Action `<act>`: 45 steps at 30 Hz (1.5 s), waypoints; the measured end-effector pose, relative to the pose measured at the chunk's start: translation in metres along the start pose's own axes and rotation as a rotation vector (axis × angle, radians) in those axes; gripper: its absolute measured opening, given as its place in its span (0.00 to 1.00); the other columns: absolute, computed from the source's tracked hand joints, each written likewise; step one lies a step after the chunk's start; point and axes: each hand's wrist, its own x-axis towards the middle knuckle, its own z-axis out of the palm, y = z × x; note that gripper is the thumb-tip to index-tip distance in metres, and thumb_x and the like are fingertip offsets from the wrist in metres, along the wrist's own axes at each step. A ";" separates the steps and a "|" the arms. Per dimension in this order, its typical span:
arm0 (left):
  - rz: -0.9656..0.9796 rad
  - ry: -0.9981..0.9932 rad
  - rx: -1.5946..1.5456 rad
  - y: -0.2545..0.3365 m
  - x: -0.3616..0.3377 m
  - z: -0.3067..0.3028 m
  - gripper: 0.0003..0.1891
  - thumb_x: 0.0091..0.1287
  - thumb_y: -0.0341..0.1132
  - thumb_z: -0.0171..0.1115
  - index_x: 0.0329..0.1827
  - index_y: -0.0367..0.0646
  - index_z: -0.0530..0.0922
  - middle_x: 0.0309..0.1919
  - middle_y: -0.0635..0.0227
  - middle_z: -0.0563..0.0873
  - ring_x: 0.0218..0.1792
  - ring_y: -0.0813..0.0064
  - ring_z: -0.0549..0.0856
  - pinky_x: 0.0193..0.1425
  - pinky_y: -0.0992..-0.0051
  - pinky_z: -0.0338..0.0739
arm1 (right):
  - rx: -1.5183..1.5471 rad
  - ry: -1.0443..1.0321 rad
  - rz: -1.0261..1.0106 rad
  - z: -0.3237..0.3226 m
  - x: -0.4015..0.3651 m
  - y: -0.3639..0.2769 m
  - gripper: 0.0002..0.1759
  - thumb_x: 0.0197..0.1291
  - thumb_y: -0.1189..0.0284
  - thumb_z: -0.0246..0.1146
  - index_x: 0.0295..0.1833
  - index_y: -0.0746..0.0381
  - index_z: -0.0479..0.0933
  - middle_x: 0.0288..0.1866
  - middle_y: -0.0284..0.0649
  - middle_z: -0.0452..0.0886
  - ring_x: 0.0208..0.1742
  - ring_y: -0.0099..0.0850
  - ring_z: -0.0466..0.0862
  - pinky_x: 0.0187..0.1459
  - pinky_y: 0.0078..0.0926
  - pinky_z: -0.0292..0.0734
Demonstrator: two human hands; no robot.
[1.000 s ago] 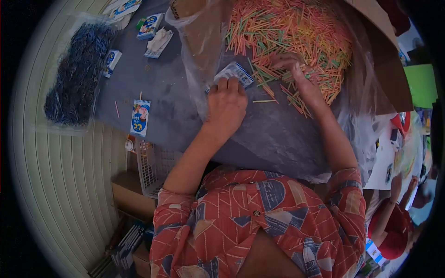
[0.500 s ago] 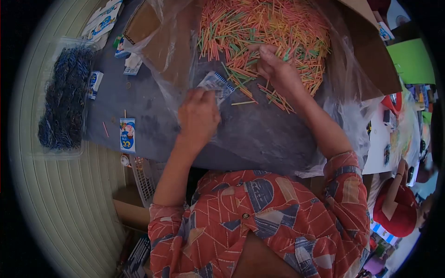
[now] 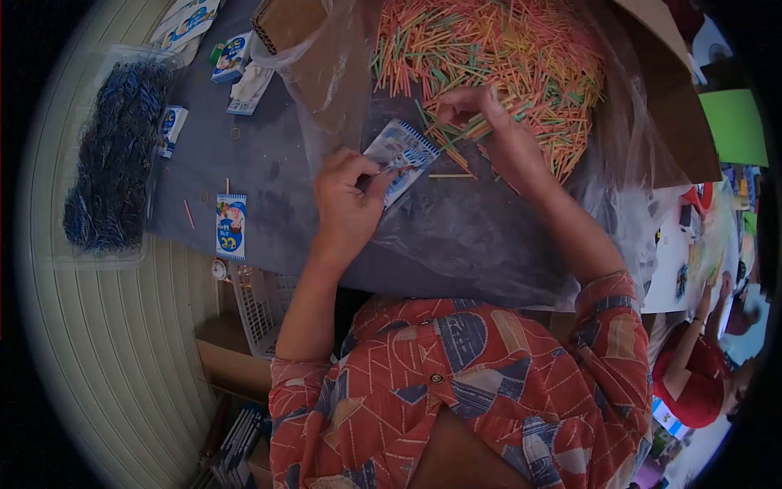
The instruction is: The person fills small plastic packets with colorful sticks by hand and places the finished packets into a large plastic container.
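Note:
My left hand is closed at the near left edge of a small blue-and-white printed packet, thumb and index finger pinching it. The packet slants above the dark table. My right hand is closed around a few thin coloured sticks, their ends poking out past the fingers. Just beyond it spreads a big heap of pink, green and yellow sticks in a plastic-lined cardboard box. One loose stick lies between the packet and the right hand.
At the left stands a clear tray of dark blue twisted strands. Several printed packets, one of them a blue packet with a stick out of its top, lie on the table. A white basket is below the edge. Another person sits at the right.
My right hand has moved slightly right and now shows a few sticks in its grip. The left fingers have turned toward the packet, and more of its printed face is visible. The whole view has shifted slightly.

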 end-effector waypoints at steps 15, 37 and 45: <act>0.082 0.112 -0.635 0.028 0.025 0.031 0.08 0.58 0.21 0.74 0.38 0.35 0.83 0.33 0.67 0.84 0.35 0.78 0.84 0.39 0.77 0.78 | -0.071 -0.267 -0.280 0.017 0.020 -0.036 0.32 0.75 0.47 0.48 0.66 0.62 0.75 0.58 0.41 0.80 0.63 0.35 0.76 0.66 0.36 0.69; -0.058 0.411 0.301 -0.016 -0.040 -0.074 0.04 0.69 0.23 0.59 0.43 0.35 0.80 0.33 0.57 0.83 0.35 0.60 0.83 0.44 0.65 0.77 | -1.208 0.120 -0.510 -0.073 0.076 -0.028 0.17 0.65 0.73 0.61 0.59 0.60 0.80 0.61 0.46 0.81 0.63 0.43 0.79 0.65 0.39 0.71; 0.179 0.081 0.556 0.019 -0.021 -0.057 0.17 0.60 0.33 0.70 0.53 0.44 0.81 0.48 0.60 0.78 0.53 0.57 0.76 0.52 0.57 0.71 | -1.194 -0.103 -0.337 -0.052 0.223 0.007 0.22 0.71 0.62 0.48 0.67 0.49 0.74 0.70 0.40 0.74 0.73 0.41 0.70 0.74 0.37 0.62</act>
